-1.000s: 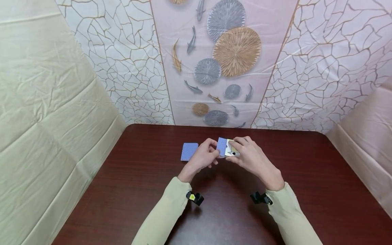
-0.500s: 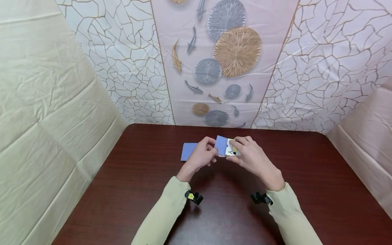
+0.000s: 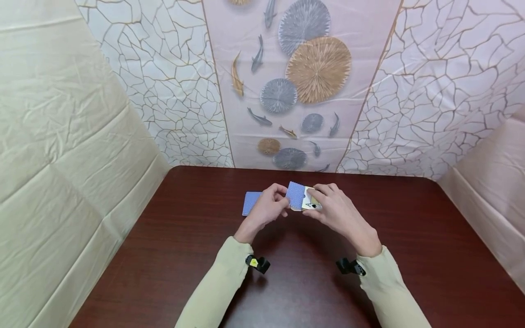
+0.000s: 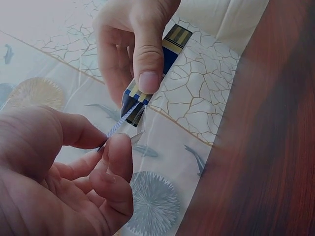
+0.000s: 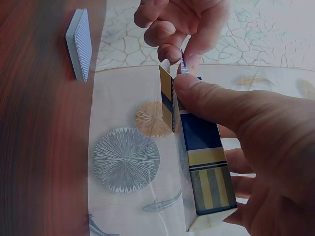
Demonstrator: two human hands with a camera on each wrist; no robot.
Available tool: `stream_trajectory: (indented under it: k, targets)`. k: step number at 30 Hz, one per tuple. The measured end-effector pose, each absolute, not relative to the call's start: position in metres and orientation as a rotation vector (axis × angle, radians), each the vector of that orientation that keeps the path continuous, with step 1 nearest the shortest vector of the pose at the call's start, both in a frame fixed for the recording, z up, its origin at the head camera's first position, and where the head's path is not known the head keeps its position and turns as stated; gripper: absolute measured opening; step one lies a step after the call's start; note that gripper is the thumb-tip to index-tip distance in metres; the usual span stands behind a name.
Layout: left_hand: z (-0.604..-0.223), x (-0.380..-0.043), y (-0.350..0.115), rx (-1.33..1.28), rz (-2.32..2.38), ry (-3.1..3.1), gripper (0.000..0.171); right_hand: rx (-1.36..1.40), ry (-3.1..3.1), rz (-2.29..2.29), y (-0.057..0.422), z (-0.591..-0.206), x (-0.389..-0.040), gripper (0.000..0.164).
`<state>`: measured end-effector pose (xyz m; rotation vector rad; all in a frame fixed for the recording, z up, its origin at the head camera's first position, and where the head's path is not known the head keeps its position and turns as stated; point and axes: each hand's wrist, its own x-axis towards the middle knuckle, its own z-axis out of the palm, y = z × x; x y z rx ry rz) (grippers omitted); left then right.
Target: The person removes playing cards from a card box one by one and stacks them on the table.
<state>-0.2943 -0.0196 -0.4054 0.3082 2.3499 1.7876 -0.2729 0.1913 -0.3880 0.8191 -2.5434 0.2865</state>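
Note:
My right hand (image 3: 342,212) grips a navy and gold playing-card box (image 5: 204,147), held above the table with its open end toward the left hand. An ace of spades design shows on the box's face in the head view. Between thumb and fingers, my left hand (image 3: 266,207) pinches the edge of a blue-backed playing card (image 3: 294,195). That card stands partly out of the box; whether others lie under it, I cannot tell. The box's end flap (image 5: 167,98) hangs open in the right wrist view.
A squared stack of blue-backed cards (image 3: 251,202) lies on the dark red-brown table (image 3: 197,228), partly behind the left hand. A patterned cloth (image 3: 262,91) hangs behind the table's far edge. Each wrist wears a black strap-on device (image 3: 257,263).
The left hand has moved slightly left with the card, so more of its blue back shows outside the box. It now covers more of the table stack. The right hand has stayed nearly still.

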Motion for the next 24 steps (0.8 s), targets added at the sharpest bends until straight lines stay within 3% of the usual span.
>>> stream_trajectory:
  k: [24]
  targets:
    - [-0.4038,-0.2989,-0.0273,0.341,1.821,2.394,0.022,0.806,-2.558,0.311,0.1898,-0.3877,-0.2732,0.057]
